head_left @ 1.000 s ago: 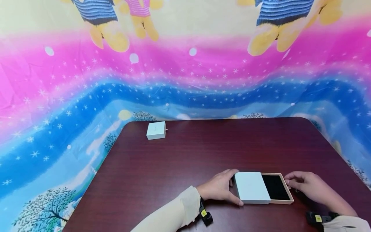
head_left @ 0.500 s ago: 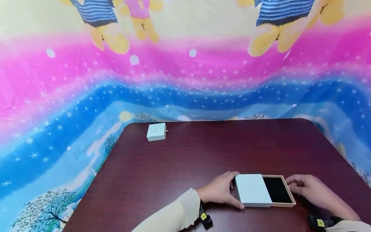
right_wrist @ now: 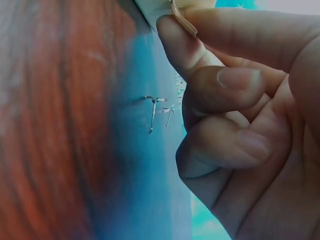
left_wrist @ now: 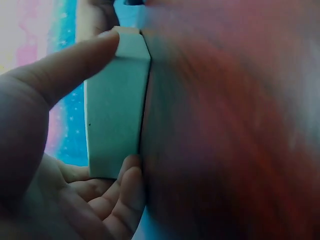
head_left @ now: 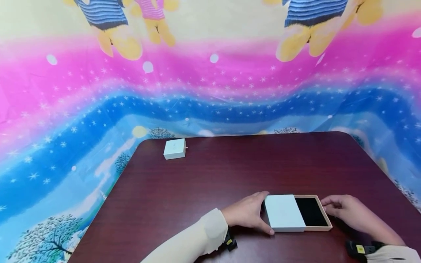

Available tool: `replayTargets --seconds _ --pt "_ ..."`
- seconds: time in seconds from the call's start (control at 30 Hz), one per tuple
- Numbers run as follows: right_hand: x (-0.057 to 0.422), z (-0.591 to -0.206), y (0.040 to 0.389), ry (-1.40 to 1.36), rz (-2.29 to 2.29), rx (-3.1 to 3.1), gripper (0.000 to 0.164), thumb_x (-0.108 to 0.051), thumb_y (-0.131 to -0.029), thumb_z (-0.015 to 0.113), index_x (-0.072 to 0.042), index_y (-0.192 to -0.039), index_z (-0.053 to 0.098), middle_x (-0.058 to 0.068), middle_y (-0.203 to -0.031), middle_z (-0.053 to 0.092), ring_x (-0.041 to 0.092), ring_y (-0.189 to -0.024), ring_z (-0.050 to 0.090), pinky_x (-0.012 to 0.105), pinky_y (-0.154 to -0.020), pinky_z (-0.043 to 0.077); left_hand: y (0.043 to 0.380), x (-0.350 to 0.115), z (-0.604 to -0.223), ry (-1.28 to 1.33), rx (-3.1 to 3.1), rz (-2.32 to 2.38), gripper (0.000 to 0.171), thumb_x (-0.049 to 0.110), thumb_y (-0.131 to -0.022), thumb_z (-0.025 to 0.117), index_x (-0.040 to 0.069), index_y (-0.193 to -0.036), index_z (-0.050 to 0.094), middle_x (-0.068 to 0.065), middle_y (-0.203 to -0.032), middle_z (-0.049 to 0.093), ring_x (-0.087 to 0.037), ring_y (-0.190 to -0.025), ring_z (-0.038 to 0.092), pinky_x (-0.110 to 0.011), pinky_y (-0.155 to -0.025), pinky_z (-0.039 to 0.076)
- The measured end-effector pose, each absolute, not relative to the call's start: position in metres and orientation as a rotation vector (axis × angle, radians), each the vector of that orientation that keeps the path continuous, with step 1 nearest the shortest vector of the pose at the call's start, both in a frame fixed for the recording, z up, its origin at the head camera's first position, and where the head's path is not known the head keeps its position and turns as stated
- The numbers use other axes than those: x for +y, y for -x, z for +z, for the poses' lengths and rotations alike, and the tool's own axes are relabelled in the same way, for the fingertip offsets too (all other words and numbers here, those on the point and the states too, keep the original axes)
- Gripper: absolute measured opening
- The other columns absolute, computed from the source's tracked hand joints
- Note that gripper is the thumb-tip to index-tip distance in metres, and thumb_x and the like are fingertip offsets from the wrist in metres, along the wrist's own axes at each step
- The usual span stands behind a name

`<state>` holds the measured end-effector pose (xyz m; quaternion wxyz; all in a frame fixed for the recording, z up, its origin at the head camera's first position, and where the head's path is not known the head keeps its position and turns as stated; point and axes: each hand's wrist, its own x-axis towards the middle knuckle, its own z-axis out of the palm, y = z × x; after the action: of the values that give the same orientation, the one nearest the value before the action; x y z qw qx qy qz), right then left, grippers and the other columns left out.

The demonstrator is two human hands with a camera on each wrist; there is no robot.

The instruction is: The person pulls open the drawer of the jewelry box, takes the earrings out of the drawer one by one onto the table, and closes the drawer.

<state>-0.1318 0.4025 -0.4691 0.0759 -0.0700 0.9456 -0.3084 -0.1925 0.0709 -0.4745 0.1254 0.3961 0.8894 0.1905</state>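
Observation:
A white slide-out jewelry box lies on the table with its drawer partly out to the right, showing a black lining. My left hand grips the sleeve's left end, the thumb on the near side and the fingers at the far side. In the left wrist view the sleeve's pale end sits between thumb and fingers. My right hand is at the drawer's right end, pinching a small ribbon pull tab between thumb and index finger. The other right fingers are curled.
Two small stud earrings lie on the table beside the right hand. A smaller white box with a small tab stands at the table's far left. A patterned cloth hangs behind the dark red table.
The head view shifts slightly. Both hands, the box and its partly drawn-out drawer keep nearly the same position; the ribbon tab seen earlier by the right fingertips is now hidden in the head view.

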Motion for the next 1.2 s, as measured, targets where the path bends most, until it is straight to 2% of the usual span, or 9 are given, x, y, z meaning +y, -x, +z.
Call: replayTargets --seconds 0.3,0.6,0.9,1.2 --pt "0.401 -0.471 0.128 0.257 -0.983 2.834 0.014 -0.007 -0.092 0.065 -0.005 -0.105 0.07 -0.006 -0.086 0.066 0.0 -0.074 0.056 0.026 -0.063 0.046 0.192 0.073 -0.471 -1.187 2.601 0.482 0.114 0.065 -0.064 0.081 0.01 -0.151 0.031 0.003 -0.145 0.041 -0.006 -0.129 0.041 -0.022 -0.1 0.037" --pt "0.401 -0.471 0.126 0.255 -0.991 2.841 0.015 -0.007 -0.092 0.065 -0.005 -0.106 0.069 -0.005 -0.085 0.066 0.001 -0.074 0.055 0.026 -0.062 0.045 0.193 0.077 -0.469 -1.249 2.625 0.439 0.106 0.065 -0.061 0.083 0.013 -0.143 0.04 0.007 -0.128 0.051 -0.001 -0.11 0.051 -0.018 -0.09 0.042" --pt "0.404 -0.466 0.128 0.294 -0.944 2.911 0.014 -0.006 -0.091 0.066 -0.009 -0.104 0.07 -0.009 -0.083 0.063 0.0 -0.073 0.052 0.026 -0.064 0.045 0.195 0.083 -0.464 -1.24 2.645 0.412 0.109 0.067 -0.061 0.081 0.013 -0.146 0.038 0.005 -0.131 0.049 -0.002 -0.111 0.051 -0.02 -0.089 0.044" --pt "0.401 -0.469 0.123 0.261 -0.95 2.894 0.014 -0.007 -0.092 0.065 -0.008 -0.105 0.07 -0.008 -0.083 0.063 0.001 -0.073 0.051 0.026 -0.065 0.044 0.192 0.086 -0.464 -1.215 2.624 0.412 0.106 0.066 -0.061 0.082 0.016 -0.145 0.039 0.007 -0.125 0.05 -0.002 -0.102 0.052 -0.02 -0.084 0.045"
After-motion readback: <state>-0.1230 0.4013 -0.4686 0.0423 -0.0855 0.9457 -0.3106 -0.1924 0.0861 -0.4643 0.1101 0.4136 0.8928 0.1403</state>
